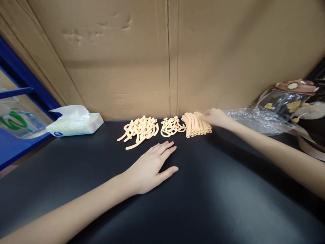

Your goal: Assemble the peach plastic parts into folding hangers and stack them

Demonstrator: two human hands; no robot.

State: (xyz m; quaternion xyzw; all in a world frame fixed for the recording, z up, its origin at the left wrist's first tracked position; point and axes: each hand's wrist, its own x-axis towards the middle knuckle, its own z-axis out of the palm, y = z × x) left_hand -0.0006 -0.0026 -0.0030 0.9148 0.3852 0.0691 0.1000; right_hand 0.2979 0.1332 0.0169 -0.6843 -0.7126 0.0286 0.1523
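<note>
My left hand lies flat on the black table with its fingers stretched out and nothing in it. Just beyond its fingertips is a loose heap of curved peach-coloured strips. To the right of that heap sits a smaller group of peach hook-shaped pieces. Farther right, a neat stack of curved, flat peach pieces lies in overlapping rows. My right hand reaches to the right end of this stack. Motion smears its fingers, so whether they grip a piece is unclear.
A tissue pack stands at the back left, near a clear plastic bottle by a blue frame. Crumpled clear plastic and a drink bottle with a brown lid are at the right. Cardboard walls off the table's back edge.
</note>
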